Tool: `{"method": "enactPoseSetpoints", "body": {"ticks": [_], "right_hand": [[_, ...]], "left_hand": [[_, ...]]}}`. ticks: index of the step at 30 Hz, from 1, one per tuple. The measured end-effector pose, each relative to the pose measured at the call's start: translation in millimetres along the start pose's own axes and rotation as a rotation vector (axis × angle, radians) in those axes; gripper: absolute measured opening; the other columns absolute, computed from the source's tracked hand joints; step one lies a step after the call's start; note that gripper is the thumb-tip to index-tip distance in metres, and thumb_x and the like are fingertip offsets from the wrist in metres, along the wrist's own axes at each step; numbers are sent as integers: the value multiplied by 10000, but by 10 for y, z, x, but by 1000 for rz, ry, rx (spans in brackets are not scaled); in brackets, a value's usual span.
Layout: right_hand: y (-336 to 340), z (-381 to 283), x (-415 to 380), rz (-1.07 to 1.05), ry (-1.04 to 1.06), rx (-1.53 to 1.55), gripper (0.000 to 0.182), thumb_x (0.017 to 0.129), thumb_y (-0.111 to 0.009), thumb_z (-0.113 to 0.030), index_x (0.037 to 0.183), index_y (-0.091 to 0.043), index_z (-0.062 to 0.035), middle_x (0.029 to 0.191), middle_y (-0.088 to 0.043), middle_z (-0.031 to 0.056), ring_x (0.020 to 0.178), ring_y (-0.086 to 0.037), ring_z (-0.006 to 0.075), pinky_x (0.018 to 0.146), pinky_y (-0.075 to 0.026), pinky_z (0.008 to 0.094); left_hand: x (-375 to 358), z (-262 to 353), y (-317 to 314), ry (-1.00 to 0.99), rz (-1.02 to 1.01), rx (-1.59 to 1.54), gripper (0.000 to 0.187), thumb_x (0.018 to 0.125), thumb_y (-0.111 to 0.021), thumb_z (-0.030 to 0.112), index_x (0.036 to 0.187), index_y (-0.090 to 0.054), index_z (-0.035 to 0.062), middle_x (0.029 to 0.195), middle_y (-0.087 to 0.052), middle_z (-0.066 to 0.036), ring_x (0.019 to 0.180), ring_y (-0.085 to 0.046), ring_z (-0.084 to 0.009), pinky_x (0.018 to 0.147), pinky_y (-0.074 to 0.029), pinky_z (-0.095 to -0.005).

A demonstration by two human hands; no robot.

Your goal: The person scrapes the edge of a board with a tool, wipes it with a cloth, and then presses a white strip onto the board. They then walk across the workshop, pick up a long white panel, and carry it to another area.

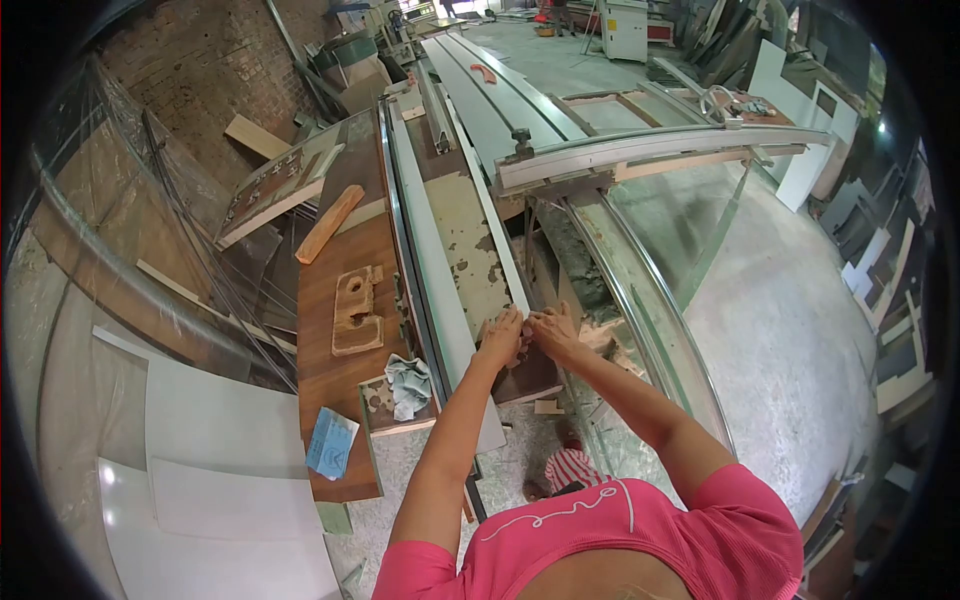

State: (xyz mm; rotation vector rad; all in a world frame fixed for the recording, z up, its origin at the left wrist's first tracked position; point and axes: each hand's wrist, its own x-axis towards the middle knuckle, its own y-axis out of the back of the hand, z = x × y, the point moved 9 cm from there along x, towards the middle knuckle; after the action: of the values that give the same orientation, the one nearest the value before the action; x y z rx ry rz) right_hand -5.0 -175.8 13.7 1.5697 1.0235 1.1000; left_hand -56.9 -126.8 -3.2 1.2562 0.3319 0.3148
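A long, narrow white strip (497,232) runs away from me along the saw table, beside a worn, patchy board surface (465,225). At its near end, my left hand (502,338) has its fingers curled over the strip from the left. My right hand (556,333) meets it from the right, thumb and fingers pinched at the same end. The two hands almost touch, and the fingertips partly hide the strip's end. Just under them is the dark brown end of the table bed (528,380).
On the brown side table (325,385) lie a wooden jig (357,312), a wooden bar (330,224), a grey rag (408,386) and a blue packet (332,443). A metal fence (660,150) crosses at the right above a sliding frame. White panels (220,500) lean at lower left.
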Motion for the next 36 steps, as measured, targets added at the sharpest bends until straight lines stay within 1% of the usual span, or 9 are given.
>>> {"method": "enactPoseSetpoints", "body": {"ticks": [2, 7, 9, 10, 14, 16, 19, 28, 36], "right_hand": [[-50, 21, 65, -21, 8, -25, 241, 729, -616, -241, 909, -594, -82, 1033, -566, 31, 1023, -513, 257, 942, -246, 562], [-14, 2, 128, -99, -20, 21, 260, 732, -617, -224, 948, -579, -85, 1035, -563, 44, 997, -529, 261, 948, -234, 573], [-9, -10, 147, -50, -12, -23, 179, 764, -575, -170, 926, -580, -96, 991, -581, 18, 937, -565, 221, 906, -262, 524], [-32, -15, 168, -53, -2, -37, 240, 752, -605, -245, 931, -574, -89, 981, -582, 37, 917, -574, 230, 908, -259, 535], [-50, -40, 240, -55, 5, -151, 258, 751, -610, -258, 938, -569, -85, 972, -584, 51, 919, -573, 240, 907, -255, 541], [-51, -24, 272, -94, -29, -19, 203, 763, -588, -200, 923, -562, -78, 954, -583, 61, 897, -580, 249, 906, -253, 546], [-45, -15, 312, -105, -40, -42, 162, 759, -584, -162, 892, -556, -73, 932, -579, 64, 881, -587, 254, 907, -251, 553], [-81, 60, 469, -114, -100, 4, 182, 734, -615, -145, 890, -557, -71, 919, -574, 71, 869, -595, 257, 910, -250, 534], [-172, 161, 772, -130, -82, -19, 163, 752, -587, -136, 895, -555, -65, 949, -572, 80, 844, -599, 253, 914, -251, 525]], "left_hand": [[51, -44, -20, 2, -22, 42, 528, 759, -520, 66, 1251, -330, 70, 1379, -246, -116, 1272, -250, -270, 975, -260, -550], [135, -132, -61, -25, 3, 52, 534, 758, -513, 63, 1259, -326, 72, 1372, -263, -113, 1271, -251, -265, 963, -272, -555], [170, -122, -21, -35, 22, 58, 537, 761, -514, 68, 1263, -323, 73, 1370, -268, -112, 1271, -252, -262, 961, -274, -556], [157, -121, -7, -10, 1, 26, 529, 780, -511, 80, 1274, -321, 80, 1380, -256, -98, 1269, -258, -263, 976, -252, -550], [191, -179, -13, 17, 1, 39, 542, 798, -534, 119, 1293, -314, 95, 1389, -247, -77, 1263, -272, -263, 997, -231, -533], [214, -196, 5, 25, -14, 35, 548, 794, -541, 120, 1293, -316, 97, 1390, -247, -76, 1265, -269, -262, 998, -230, -533], [221, -176, 66, 41, -32, 18, 553, 791, -549, 123, 1293, -319, 99, 1390, -245, -74, 1267, -266, -261, 1000, -228, -532], [441, -322, 25, 45, -69, 39, 552, 794, -556, 153, 1292, -322, 106, 1395, -235, -64, 1267, -267, -259, 990, -246, -537], [674, -453, 121, 55, -56, 36, 559, 787, -555, 132, 1293, -319, 113, 1403, -214, -54, 1276, -249, -250, 977, -260, -550]]}}
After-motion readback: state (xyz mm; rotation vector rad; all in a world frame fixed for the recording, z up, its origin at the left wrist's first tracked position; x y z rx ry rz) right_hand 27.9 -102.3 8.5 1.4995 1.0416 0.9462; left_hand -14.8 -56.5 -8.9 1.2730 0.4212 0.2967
